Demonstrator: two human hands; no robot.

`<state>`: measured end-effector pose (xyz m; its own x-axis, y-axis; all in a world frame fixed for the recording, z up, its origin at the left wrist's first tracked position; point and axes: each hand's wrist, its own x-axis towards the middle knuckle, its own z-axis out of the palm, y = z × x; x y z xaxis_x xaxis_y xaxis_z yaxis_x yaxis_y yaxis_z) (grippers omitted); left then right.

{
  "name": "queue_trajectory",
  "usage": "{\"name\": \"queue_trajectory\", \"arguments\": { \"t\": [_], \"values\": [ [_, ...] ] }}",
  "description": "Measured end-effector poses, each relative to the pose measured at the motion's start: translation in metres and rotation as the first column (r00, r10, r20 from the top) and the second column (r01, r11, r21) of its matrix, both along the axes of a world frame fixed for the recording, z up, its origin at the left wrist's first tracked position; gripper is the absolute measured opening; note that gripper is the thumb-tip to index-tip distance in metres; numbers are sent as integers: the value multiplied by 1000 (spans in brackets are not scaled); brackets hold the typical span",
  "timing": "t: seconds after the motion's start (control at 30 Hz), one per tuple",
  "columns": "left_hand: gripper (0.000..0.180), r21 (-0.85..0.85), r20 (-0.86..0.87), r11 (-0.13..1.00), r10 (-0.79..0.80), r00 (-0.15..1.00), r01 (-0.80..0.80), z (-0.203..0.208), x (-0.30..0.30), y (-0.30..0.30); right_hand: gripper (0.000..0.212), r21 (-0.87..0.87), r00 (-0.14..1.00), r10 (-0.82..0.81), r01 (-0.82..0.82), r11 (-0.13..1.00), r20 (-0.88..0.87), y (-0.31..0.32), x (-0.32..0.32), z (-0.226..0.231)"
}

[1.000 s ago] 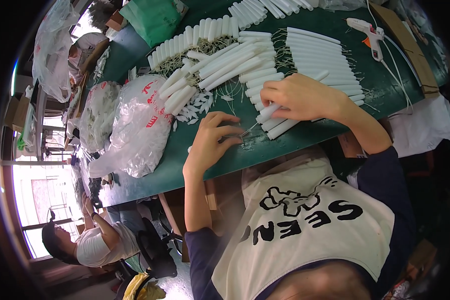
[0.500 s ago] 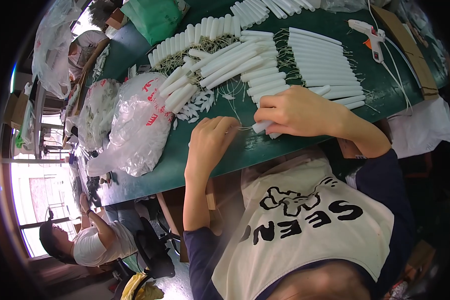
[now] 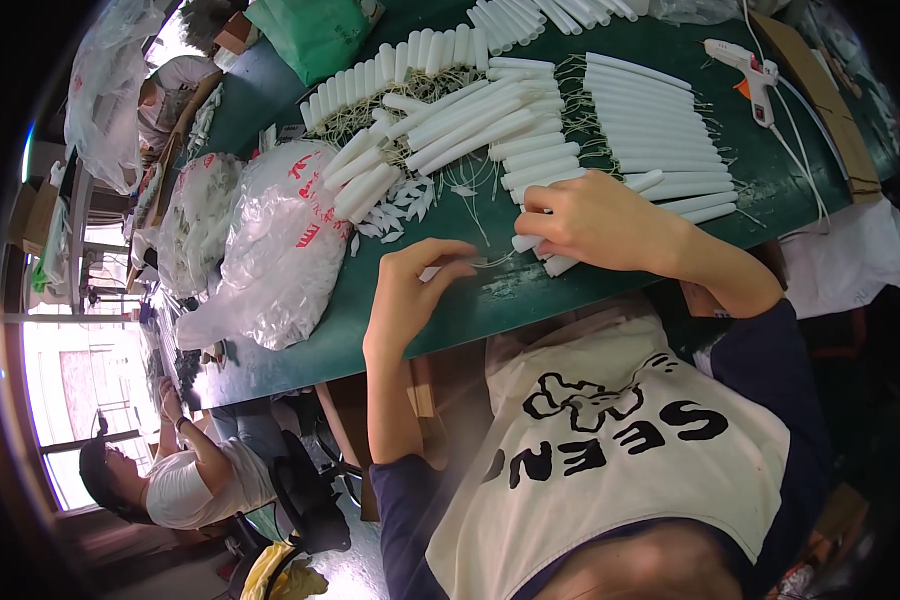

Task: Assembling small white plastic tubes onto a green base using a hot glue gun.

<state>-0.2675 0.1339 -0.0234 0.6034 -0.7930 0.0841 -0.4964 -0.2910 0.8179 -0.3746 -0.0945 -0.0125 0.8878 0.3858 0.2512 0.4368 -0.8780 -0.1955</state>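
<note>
My right hand [image 3: 595,220] rests on the green table [image 3: 450,310] and grips a white plastic tube [image 3: 527,242] by its near end. My left hand [image 3: 415,285] is just left of it, fingers pinched on the thin wires [image 3: 490,262] that stick out of that tube's tip. More white tubes with wire tails lie in rows [image 3: 650,110] beyond my right hand and in a looser heap [image 3: 450,120] further left. Small white petal-like pieces [image 3: 402,205] lie scattered near the heap.
A white glue gun [image 3: 745,65] with its cable lies at the far right of the table. Clear plastic bags [image 3: 280,240] of white parts fill the left end. A green bag [image 3: 315,30] sits at the back. Another person [image 3: 185,480] sits lower left, one more [image 3: 175,85] upper left.
My left hand has slid right toward the tube's tip and pinched its wires. My right hand has stayed over the near tubes, shifting slightly.
</note>
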Motion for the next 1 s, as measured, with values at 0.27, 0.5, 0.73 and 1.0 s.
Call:
{"name": "queue_trajectory", "arguments": {
  "t": [0.27, 0.5, 0.73, 1.0],
  "values": [
    [13, -174, -40, 973, 145, 989, -149, -14, -2, -4, 20, 64, 1000, 30, -30, 998, -1, 4, -1, -1],
    [11, -313, -172, 929, 151, 974, -199, -18, -5, -6, 21, 152, 995, -61, 49, 987, 76, 6, 6, -8],
    [11, -342, -44, 926, 156, 987, -162, -18, -9, -5, 20, 392, 993, -5, 50, 919, -116, 10, 8, 2],
    [13, -416, 57, 901, 161, 985, -123, -22, -10, -8, 21, 353, 1000, 12, -11, 936, -1, 2, 9, -2]
  ]
}}
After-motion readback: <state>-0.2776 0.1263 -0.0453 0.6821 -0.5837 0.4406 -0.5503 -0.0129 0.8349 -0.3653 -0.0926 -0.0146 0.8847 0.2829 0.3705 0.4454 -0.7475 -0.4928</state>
